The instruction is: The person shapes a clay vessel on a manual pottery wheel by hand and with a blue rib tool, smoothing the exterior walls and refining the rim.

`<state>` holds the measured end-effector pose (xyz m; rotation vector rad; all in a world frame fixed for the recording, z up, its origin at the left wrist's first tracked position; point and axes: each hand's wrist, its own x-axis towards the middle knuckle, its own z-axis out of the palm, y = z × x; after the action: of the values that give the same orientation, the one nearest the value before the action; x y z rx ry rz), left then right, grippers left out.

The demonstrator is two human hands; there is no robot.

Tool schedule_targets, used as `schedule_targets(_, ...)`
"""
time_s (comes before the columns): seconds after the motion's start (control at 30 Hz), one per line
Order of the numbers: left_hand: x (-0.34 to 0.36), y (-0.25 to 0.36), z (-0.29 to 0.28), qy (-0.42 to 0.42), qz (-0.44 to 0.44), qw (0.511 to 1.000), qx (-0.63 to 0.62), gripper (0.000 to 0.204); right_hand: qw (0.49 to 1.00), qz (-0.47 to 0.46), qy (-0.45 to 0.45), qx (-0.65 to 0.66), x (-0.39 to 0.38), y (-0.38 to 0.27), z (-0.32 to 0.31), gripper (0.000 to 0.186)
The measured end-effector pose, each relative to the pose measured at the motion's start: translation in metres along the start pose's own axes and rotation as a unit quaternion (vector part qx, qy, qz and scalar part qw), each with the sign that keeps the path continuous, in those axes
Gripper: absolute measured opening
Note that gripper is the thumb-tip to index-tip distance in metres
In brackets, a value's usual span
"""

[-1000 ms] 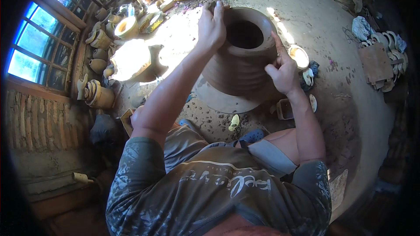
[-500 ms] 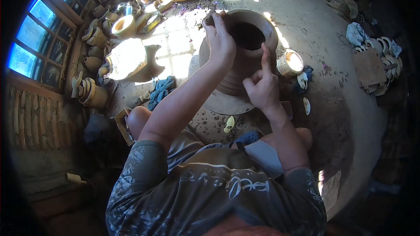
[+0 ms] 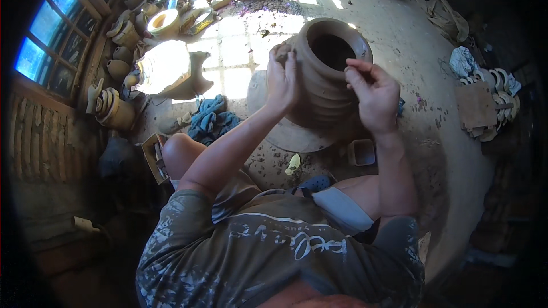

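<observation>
We saw a paned window [image 3: 48, 25], then clay vessels [image 3: 119, 69] along the floor's [image 3: 439, 154] left edge. Our left hand [image 3: 281, 82], its grip unclear, lay against a ribbed clay pot [image 3: 326, 92], standing on a round slab [image 3: 302, 145] within its left and near edges. Our right hand [image 3: 378, 101] pinched together at the rim [image 3: 363, 48].

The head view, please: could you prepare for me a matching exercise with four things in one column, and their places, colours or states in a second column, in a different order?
Things
1. Clay pot
2. Left hand
3. Cloth
4. Right hand

Places, colours or states
A. At the pot's right side, with bent fingers
B. Blue and crumpled
C. Brown, with a ridged wall
D. At the pot's left side

Right pairs: 1-C, 2-D, 3-B, 4-A
</observation>
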<state>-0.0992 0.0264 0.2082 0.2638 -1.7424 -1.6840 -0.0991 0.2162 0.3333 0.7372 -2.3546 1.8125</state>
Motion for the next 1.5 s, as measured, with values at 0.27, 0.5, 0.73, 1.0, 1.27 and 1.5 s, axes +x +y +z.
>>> schedule_targets(0.27,0.014,-0.015,0.005,0.007,0.046,0.999,0.014,0.045,0.985,0.063,-0.156,-0.041,0.075,-0.006,0.0,0.021)
schedule_targets(0.5,0.045,0.005,-0.015,-0.023,0.095,0.992,0.076,0.038,0.943,0.139,-0.281,-0.116,0.117,-0.001,0.02,0.027)
schedule_targets(0.73,-0.02,0.008,-0.001,0.063,0.104,0.988,0.098,0.042,0.916,0.075,-0.314,-0.236,0.14,-0.002,0.045,0.033)
schedule_targets(1.0,-0.009,0.009,0.001,0.037,0.037,0.994,0.098,0.045,0.887,0.004,-0.356,-0.295,0.155,0.008,0.057,0.033)
schedule_targets(1.27,0.029,0.001,-0.015,-0.034,0.035,0.999,0.019,0.036,0.861,-0.098,-0.393,-0.307,0.124,-0.024,0.051,0.032)
schedule_targets(1.5,0.058,0.005,-0.024,-0.099,0.069,0.993,-0.003,0.039,0.799,-0.138,-0.435,-0.391,0.105,-0.038,0.037,0.034)
